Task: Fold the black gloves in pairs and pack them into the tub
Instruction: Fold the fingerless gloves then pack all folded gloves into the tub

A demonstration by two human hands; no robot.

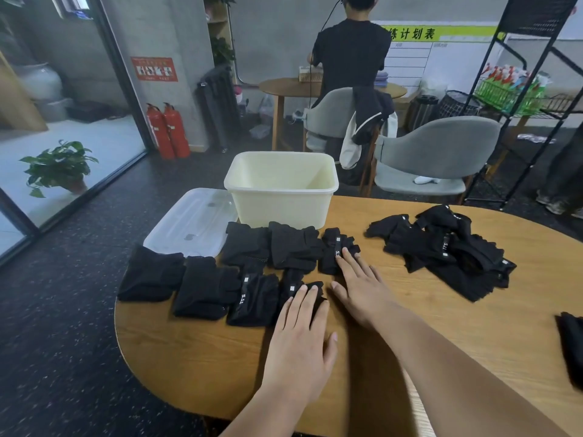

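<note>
2 hands lay flat on the wooden table [195, 357] as I watched the feed. Nearest, the left hand [298, 339] had its fingers straight and close together, their tips pressing on a folded pair [295, 287] at the right end of the front row. Just beyond, the right hand [361, 293] was spread, its fingertips resting on a second folded pair [329, 260] that bore a white tag. I counted 7 folded bundles [205, 288] in 2 rows, 4 in front and 3 behind, touching or just beside each other. At the table's right edge lay 1 lone glove [572, 348]. Farther back on the right sat a loose pile [441, 247] of unfolded gloves, well apart from the rows. Behind the back row stood the cream tub [279, 206], upright, with a clear lid [189, 225] lying flat to its left. Beyond the table were 2 grey chairs [438, 143] and 2 red fire extinguishers [176, 130].
</note>
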